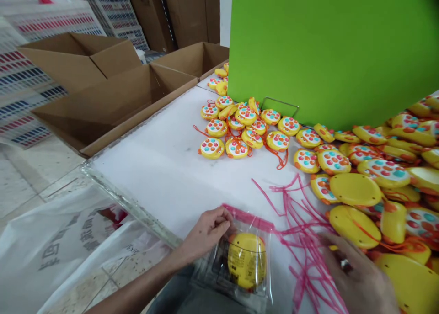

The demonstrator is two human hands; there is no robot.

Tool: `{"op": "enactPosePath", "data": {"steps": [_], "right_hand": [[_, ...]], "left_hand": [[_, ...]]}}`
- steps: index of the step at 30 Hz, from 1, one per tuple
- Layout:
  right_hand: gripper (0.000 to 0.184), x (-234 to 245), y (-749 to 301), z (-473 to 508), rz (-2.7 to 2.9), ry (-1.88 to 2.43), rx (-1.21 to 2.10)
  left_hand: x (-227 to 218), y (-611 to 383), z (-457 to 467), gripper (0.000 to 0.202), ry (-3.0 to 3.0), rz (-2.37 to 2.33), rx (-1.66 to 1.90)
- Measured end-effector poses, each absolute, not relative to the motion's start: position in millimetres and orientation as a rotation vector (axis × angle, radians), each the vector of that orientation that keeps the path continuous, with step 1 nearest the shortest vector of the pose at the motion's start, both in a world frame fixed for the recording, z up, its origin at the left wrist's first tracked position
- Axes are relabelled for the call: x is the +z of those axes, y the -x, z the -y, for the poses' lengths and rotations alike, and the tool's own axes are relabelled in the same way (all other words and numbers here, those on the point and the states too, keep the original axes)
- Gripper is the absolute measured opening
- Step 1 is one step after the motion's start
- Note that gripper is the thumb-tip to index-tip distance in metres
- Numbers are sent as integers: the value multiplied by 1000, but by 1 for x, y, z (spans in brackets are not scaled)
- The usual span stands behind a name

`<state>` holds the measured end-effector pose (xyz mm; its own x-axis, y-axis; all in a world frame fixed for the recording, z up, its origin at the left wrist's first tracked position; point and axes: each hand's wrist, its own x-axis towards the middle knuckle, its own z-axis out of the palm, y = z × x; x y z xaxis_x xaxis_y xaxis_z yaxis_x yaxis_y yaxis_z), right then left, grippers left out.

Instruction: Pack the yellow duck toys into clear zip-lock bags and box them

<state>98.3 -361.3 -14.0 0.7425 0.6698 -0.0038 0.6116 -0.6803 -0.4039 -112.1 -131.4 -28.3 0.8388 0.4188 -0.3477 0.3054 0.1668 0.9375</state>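
My left hand [206, 234] pinches the top left corner of a clear plastic bag [240, 263] with a pink strip along its mouth. Inside the bag lies a yellow round toy [247, 259], back side up. My right hand [360, 277] rests at the lower right on a heap of pink strips [302, 227], close to the yellow toys; it is blurred and its fingers are curled over the strips. The bag sits at the near edge of the white table [164, 167].
Several yellow toys with coloured buttons [247, 131] spread across the table and pile up at the right [387, 190]. A green panel [329, 49] stands behind them. Open cardboard boxes [103, 90] stand left of the table. A white printed sack [61, 245] lies on the floor.
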Motion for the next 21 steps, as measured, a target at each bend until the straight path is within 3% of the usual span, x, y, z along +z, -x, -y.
{"op": "enactPosePath", "data": {"steps": [4, 8, 13, 21], "right_hand": [[30, -21, -83, 316, 962, 2255, 769], [24, -33, -74, 287, 885, 2061, 990], [12, -38, -73, 292, 925, 1912, 1029], [22, -40, -61, 301, 981, 1954, 948]], "left_hand": [[-30, 111, 133, 9, -1368, -629, 118], [-31, 111, 133, 10, -1340, -614, 125], [-35, 116, 131, 10, -1331, -656, 90], [-36, 114, 129, 16, -1368, -723, 92]]}}
